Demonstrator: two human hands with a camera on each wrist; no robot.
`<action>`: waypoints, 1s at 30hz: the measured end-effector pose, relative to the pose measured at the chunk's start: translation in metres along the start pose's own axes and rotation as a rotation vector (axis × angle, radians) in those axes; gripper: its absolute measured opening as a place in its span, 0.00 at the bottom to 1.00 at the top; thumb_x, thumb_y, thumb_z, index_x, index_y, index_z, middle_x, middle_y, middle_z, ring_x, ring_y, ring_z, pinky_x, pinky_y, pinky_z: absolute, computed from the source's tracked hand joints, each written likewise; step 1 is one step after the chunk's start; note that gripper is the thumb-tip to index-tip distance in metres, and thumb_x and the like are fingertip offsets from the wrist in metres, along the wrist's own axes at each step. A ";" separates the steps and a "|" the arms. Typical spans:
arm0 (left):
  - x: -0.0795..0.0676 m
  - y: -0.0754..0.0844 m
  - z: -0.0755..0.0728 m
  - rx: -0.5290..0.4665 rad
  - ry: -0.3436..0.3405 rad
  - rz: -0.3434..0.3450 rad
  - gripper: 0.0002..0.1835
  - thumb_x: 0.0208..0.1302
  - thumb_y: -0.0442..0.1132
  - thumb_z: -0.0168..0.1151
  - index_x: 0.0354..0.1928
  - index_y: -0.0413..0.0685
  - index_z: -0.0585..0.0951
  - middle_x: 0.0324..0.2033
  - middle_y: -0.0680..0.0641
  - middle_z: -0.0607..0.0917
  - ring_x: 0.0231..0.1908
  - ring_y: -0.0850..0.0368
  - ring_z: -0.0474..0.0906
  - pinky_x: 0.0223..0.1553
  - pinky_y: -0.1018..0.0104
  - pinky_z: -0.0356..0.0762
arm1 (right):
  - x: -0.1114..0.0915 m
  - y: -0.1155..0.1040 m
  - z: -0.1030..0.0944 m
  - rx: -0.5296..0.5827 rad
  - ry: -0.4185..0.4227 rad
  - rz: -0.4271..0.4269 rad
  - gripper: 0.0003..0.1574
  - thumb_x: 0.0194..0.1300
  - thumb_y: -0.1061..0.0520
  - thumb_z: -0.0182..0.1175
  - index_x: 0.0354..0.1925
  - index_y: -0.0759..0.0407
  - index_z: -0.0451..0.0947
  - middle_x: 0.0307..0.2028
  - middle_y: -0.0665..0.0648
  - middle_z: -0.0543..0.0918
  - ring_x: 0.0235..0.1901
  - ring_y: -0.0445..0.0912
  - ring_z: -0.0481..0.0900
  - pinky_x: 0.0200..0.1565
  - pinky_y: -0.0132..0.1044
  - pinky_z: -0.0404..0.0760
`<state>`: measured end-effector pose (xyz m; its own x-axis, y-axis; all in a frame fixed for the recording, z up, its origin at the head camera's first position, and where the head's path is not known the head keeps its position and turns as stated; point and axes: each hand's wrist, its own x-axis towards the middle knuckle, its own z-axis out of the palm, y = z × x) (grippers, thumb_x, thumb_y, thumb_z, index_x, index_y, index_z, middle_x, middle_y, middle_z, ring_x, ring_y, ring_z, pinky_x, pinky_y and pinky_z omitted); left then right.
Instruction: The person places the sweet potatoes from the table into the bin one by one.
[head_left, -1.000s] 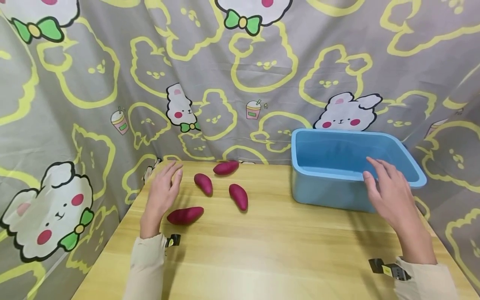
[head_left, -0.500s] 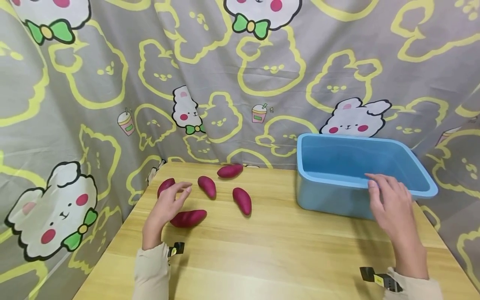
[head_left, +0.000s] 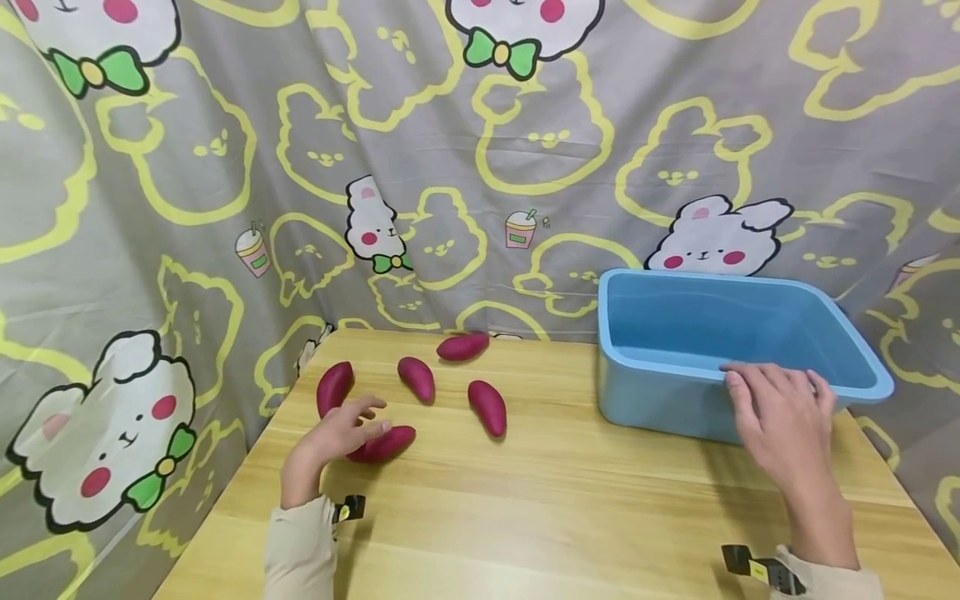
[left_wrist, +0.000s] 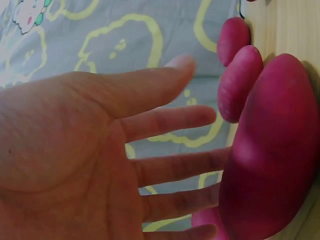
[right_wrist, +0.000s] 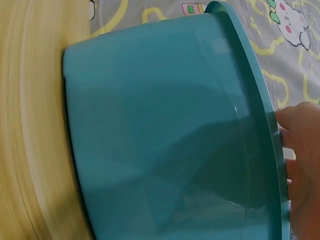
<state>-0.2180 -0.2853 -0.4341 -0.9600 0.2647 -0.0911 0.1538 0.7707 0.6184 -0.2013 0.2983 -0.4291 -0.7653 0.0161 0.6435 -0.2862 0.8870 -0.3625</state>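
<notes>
We see left hand (head_left: pixel 336 433), fingers (left_wrist: pixel 180 166) spread, by sweet potato (head_left: pixel 386 447); right hand (head_left: pixel 783 417) at bin (head_left: pixel 660 408) rim, fingers' grip unclear.

You find no legible text. The yellow tag (head_left: pixel 759 572) between four and five o'clock, head view, is too small to read.

The left grip (head_left: pixel 339 432) partly hides the nearest purple sweet potato (head_left: pixel 396 444).

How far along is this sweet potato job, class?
Done: apparently nothing; the blue bin looks bare where visible. In hand: the left hand is at the nearest sweet potato, the right hand at the bin's rim. Remaining, apparently: all five sweet potatoes, on the table.
</notes>
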 end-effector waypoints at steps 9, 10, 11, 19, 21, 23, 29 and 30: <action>-0.001 -0.006 0.003 0.013 -0.093 -0.038 0.38 0.55 0.42 0.80 0.64 0.34 0.75 0.53 0.29 0.81 0.54 0.35 0.78 0.56 0.42 0.76 | -0.002 0.003 0.001 -0.015 -0.006 0.014 0.19 0.79 0.53 0.50 0.53 0.62 0.83 0.51 0.71 0.82 0.55 0.69 0.68 0.70 0.68 0.43; -0.001 -0.006 0.004 0.017 -0.098 -0.042 0.38 0.53 0.41 0.81 0.64 0.35 0.75 0.52 0.30 0.82 0.53 0.37 0.79 0.55 0.43 0.77 | -0.002 0.003 0.001 -0.017 -0.007 0.015 0.19 0.79 0.53 0.50 0.53 0.62 0.83 0.51 0.71 0.82 0.55 0.69 0.68 0.70 0.68 0.43; -0.001 -0.007 0.004 0.016 -0.103 -0.043 0.39 0.52 0.40 0.82 0.64 0.35 0.75 0.50 0.32 0.82 0.51 0.39 0.80 0.54 0.44 0.77 | -0.002 0.003 0.001 -0.019 -0.005 0.014 0.19 0.79 0.53 0.50 0.53 0.62 0.83 0.51 0.71 0.82 0.55 0.69 0.68 0.69 0.68 0.43; -0.003 -0.010 0.010 0.012 -0.103 -0.046 0.40 0.46 0.33 0.83 0.63 0.35 0.76 0.42 0.42 0.83 0.41 0.50 0.78 0.48 0.53 0.77 | -0.002 0.003 0.003 -0.025 0.020 -0.020 0.18 0.79 0.53 0.51 0.52 0.60 0.83 0.50 0.70 0.82 0.54 0.69 0.68 0.69 0.69 0.44; -0.002 -0.010 0.011 0.005 -0.104 -0.057 0.40 0.46 0.32 0.83 0.63 0.36 0.76 0.42 0.42 0.83 0.41 0.50 0.78 0.48 0.53 0.77 | -0.002 0.003 0.003 -0.023 0.022 -0.022 0.17 0.80 0.53 0.50 0.52 0.60 0.83 0.50 0.70 0.82 0.54 0.69 0.68 0.69 0.68 0.44; -0.001 -0.010 0.011 -0.003 -0.106 -0.071 0.40 0.45 0.31 0.83 0.63 0.36 0.76 0.43 0.42 0.83 0.41 0.50 0.78 0.48 0.53 0.77 | -0.002 0.003 0.003 -0.018 0.026 -0.023 0.17 0.79 0.53 0.51 0.52 0.59 0.83 0.50 0.69 0.81 0.54 0.69 0.68 0.69 0.69 0.44; 0.002 -0.009 0.009 0.013 -0.113 -0.099 0.40 0.44 0.31 0.84 0.63 0.38 0.76 0.44 0.41 0.83 0.42 0.49 0.78 0.49 0.51 0.77 | -0.003 0.005 0.008 -0.011 0.046 -0.027 0.17 0.79 0.54 0.51 0.51 0.60 0.82 0.49 0.70 0.81 0.53 0.69 0.68 0.69 0.68 0.43; 0.003 -0.009 0.009 0.017 -0.116 -0.100 0.40 0.44 0.31 0.84 0.63 0.38 0.77 0.43 0.41 0.83 0.42 0.49 0.78 0.49 0.51 0.77 | -0.003 0.005 0.009 -0.010 0.048 -0.028 0.17 0.79 0.54 0.51 0.51 0.60 0.82 0.49 0.70 0.80 0.53 0.70 0.67 0.69 0.68 0.43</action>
<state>-0.2201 -0.2862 -0.4470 -0.9375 0.2507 -0.2412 0.0641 0.8060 0.5885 -0.2052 0.2990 -0.4390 -0.7284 0.0135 0.6850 -0.3009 0.8920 -0.3374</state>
